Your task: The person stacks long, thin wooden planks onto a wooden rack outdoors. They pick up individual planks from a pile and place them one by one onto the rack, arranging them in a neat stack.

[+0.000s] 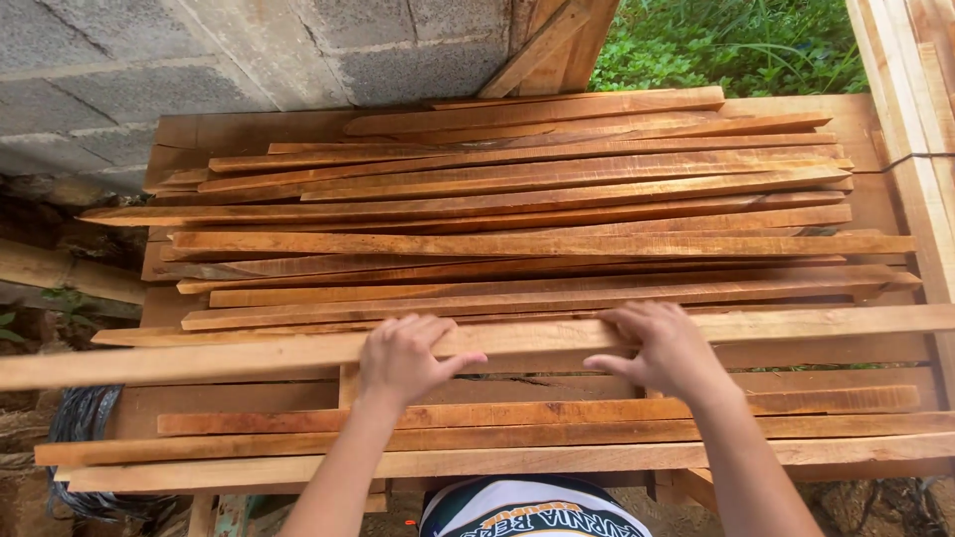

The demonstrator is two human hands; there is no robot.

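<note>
A long pale wooden strip (249,356) lies crosswise on the near part of the worktop (865,114), running from beyond the left edge to the right edge of the view. Both hands rest on its middle section. The left hand (406,356) lies palm-down on top, fingers (423,330) curled over the far edge and thumb spread along the near side. The right hand (662,348) mirrors it, fingers over the far edge, thumb pointing inward. The hands sit apart, either side of the strip's centre, which appears to keep the long piece balanced and level. Just beyond lies a loose stack of reddish-brown strips (517,214), overlapping lengthwise. Nearer the person, three more strips (557,438) lie parallel. A grey block wall (179,60) stands behind; green foliage (726,45) shows at upper right.
</note>
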